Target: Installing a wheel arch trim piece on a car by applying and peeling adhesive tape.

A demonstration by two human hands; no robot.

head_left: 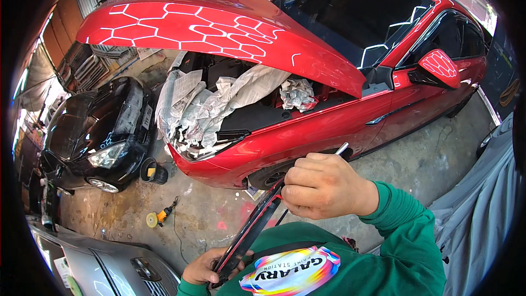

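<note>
Across my lap runs a long, narrow black trim strip (253,225) with red along its edge, slanting from lower left to upper right. My left hand (215,266) is closed round its lower end, with the thumb on top. At its upper end, my right hand (327,187) is a fist against the strip. Out of the top of that fist pokes a thin silver rod-like tool (342,148); its other end is mostly hidden by my fingers, so its kind is unclear. Just beyond my hands stands a red car (329,123) with its hood (192,22) raised.
Newspaper sheets (211,107) cover the red car's engine bay and headlight. A black car (93,131) stands at left, with a black bucket (153,172) beside it. A yellow polisher (159,217) and its cord lie on the floor. A silver car (120,268) is lower left; grey sheeting (476,192) hangs right.
</note>
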